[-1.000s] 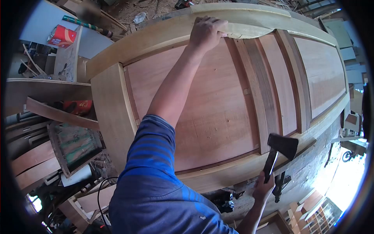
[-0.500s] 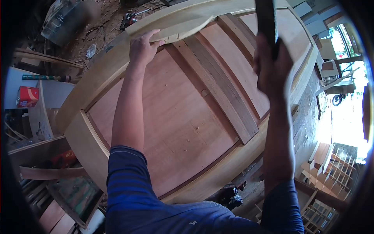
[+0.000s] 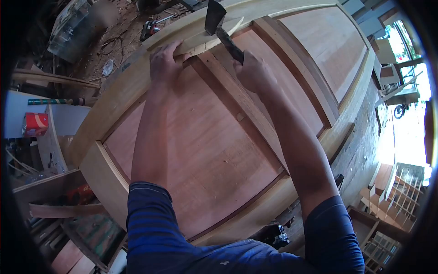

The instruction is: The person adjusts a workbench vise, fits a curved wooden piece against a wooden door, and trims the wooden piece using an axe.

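Observation:
My left hand is closed around the near end of a pale wood strip, which tapers to a point at its far end. The strip lies along the upper edge of a large framed wooden panel. In my right hand is the dark handle of a chopping knife with a broad, dark blade. The blade is at the strip's far side, a short way right of my left hand; whether it touches the wood I cannot tell. Brown crosspieces run over the panel below.
Wood shavings and a red-and-black power tool lie on the ground beyond the panel. A red box and a green tube sit at left. Slatted wooden pieces stand at right, and a bright opening lies beyond.
My right hand has swung down and left with the chopping knife, from high on the right to the wood strip. My left hand still holds the strip.

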### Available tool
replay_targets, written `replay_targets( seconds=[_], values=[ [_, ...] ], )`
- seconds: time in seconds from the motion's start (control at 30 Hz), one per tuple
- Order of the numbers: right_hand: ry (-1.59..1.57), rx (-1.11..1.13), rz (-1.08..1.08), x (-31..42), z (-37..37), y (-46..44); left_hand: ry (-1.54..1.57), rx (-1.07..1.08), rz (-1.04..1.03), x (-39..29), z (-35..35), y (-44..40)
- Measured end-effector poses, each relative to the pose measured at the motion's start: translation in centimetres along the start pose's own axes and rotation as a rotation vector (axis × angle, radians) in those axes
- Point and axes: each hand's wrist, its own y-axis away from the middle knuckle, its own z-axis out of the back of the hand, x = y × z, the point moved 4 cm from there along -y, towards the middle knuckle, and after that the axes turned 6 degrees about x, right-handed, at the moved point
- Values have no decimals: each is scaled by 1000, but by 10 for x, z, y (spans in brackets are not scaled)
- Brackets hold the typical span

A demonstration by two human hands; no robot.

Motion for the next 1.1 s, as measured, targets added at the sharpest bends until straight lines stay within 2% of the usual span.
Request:
replay_targets(
  seconds=[0.07, 0.23, 0.27, 0.4, 0.43, 0.47, 0.5, 0.53, 0.6, 0.63, 0.67, 0.73, 0.77, 0.87, 0.97, 1.1],
  values=[
    [-41, -29, 0, -6, 4, -5, -17, -10, -4, -1, -1, -9],
    [-249, -56, -33, -13, 9, -7, -208, -242, -133, 8, -26, -55],
    [-264, -127, 12, -13, 15, -12, -271, -272, -147, 7, -31, -68],
    [-325, -405, 210, 5, 62, -45, -184, -176, -65, -1, -52, -104],
    [-263, -579, 352, 15, 84, -54, -161, -130, -44, -8, -54, -111],
    [-318, -622, 344, 28, 108, -58, -139, -85, -23, -14, -56, -119],
    [-352, -551, 319, 50, 136, -44, -131, -82, -12, -16, -58, -120],
    [-373, -794, 411, 81, 167, -25, -126, -80, 3, -15, -58, -121],
    [-382, -1012, 671, 79, 178, -33, -127, -55, 37, -15, -57, -121],
    [-354, -1064, 679, 64, 159, -47, -131, -35, 57, -18, -55, -121],
    [-277, -1028, 600, 44, 130, -70, -135, -20, 77, -21, -53, -121],
    [87, -613, 221, -12, 55, -124, -84, -16, 80, -20, -52, -122],
    [215, -370, 101, -31, 28, -139, -63, -9, 73, -19, -54, -123],
    [-74, 130, -99, 7, 51, -121, -79, -49, 61, -12, -57, -123],
    [-14, -70, 22, -6, 42, -124, -74, -39, 38, -11, -56, -125],
    [-147, -225, 90, 13, 83, -105, -118, -70, -34, -14, -61, -127]
  ],
)
